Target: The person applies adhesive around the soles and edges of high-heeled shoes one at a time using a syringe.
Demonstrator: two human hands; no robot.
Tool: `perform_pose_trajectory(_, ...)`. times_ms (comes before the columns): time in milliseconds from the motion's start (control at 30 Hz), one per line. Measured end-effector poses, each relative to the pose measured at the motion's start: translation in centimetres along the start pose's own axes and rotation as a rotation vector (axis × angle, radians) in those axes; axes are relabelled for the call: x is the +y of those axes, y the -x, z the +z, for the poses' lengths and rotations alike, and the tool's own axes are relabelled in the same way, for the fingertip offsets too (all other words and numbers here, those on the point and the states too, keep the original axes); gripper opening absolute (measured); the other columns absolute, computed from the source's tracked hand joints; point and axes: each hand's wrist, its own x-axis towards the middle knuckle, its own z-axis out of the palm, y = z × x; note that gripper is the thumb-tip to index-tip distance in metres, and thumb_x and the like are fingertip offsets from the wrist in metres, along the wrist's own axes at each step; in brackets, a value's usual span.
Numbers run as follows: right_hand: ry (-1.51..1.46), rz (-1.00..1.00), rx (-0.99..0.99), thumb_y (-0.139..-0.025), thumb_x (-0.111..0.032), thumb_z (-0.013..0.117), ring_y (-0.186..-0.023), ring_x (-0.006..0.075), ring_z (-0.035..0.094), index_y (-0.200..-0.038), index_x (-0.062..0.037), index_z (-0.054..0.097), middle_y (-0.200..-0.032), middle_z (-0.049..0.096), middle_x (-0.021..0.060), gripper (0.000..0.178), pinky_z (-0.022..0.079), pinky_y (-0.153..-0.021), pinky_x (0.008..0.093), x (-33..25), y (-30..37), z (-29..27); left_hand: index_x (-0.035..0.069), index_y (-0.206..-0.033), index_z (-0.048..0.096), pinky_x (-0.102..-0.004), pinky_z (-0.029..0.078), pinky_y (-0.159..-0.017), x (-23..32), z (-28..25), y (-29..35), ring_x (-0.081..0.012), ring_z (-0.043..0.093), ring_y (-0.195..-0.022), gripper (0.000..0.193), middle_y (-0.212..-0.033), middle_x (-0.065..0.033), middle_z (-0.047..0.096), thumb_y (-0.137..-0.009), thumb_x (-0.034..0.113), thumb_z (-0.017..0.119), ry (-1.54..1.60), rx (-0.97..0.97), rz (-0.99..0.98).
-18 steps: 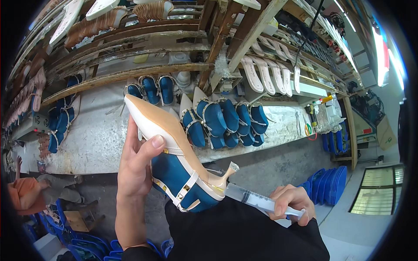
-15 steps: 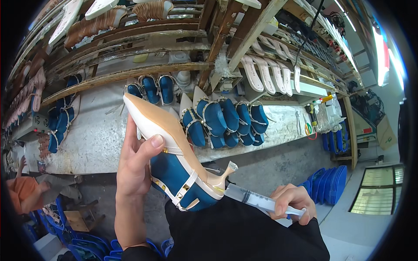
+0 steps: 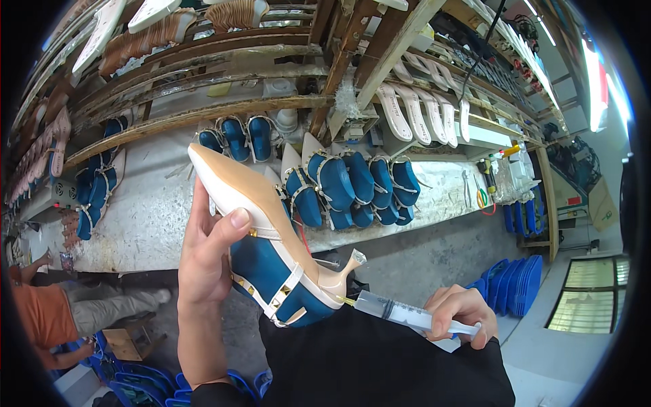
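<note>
Slatted brown wooden rack (image 3: 224, 108) stands behind long workbench with stained whitish covering (image 3: 152, 224). On bench: cluster of white strapped shoes filled with dark-blue forms (image 3: 332, 183). Held up in front of bench: white pointed-toe shoe with beige sole and gold-studded straps (image 3: 264, 193), dark-blue form inside, toe toward upper left, flared beige heel toward the right. Left hand (image 3: 210, 258) grasps it at midsection, thumb pressed along the white side; other fingers partly hidden behind. Right hand (image 3: 464, 312) curled around rear of clear plastic syringe with white plunger (image 3: 400, 313). Thin yellowish tip (image 3: 348, 301) meets shoe's back edge beside heel base; cannot tell whether inserted.
</note>
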Motion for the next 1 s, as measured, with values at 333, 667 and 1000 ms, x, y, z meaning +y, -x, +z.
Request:
perform_pose_trajectory(333,-0.076,-0.332,0.124,-0.084,-0.048,0.080,-0.058,0.0238,0.066,-0.099,0.0009,0.070,-0.076,0.069,0.0147,0.053,0.052,-0.053,0.0355,-1.9,0.8,-1.1,0.008,-0.159,0.022,-0.0399,0.052,-0.102,-0.1,0.0,-1.1,-0.0277,0.065,-0.116,0.094,-0.133,-0.0184,0.060,-0.082,0.015,0.077,0.009,-0.025,-0.041)
perform_pose_trajectory(667,0.377,-0.323,-0.114,-0.087,-0.039,0.081,-0.049,0.0232,0.058,-0.111,0.0025,0.071,-0.072,0.066,0.0128,0.049,0.039,-0.042,0.0335,-2.2,-4.9,-0.8,0.005,-0.163,0.004,-0.0400,0.051,-0.101,0.7,4.3,-0.1,-0.0292,0.064,-0.116,0.124,-0.129,-0.0209,0.061,-0.072,0.006,0.089,-0.101,-0.260,-0.022)
perform_pose_trajectory(1000,0.489,-0.284,-0.152,-0.089,-0.035,0.077,-0.055,0.0242,0.057,-0.121,0.0093,0.066,-0.076,0.063,0.0124,0.055,0.040,-0.046,0.0339,-2.1,-5.5,-1.6,0.005,-0.162,0.002,-0.0396,0.052,-0.100,1.4,5.0,-1.1,-0.0289,0.066,-0.114,0.126,-0.125,-0.0202,0.062,-0.072,0.006,0.089,-0.176,-0.285,-0.059)
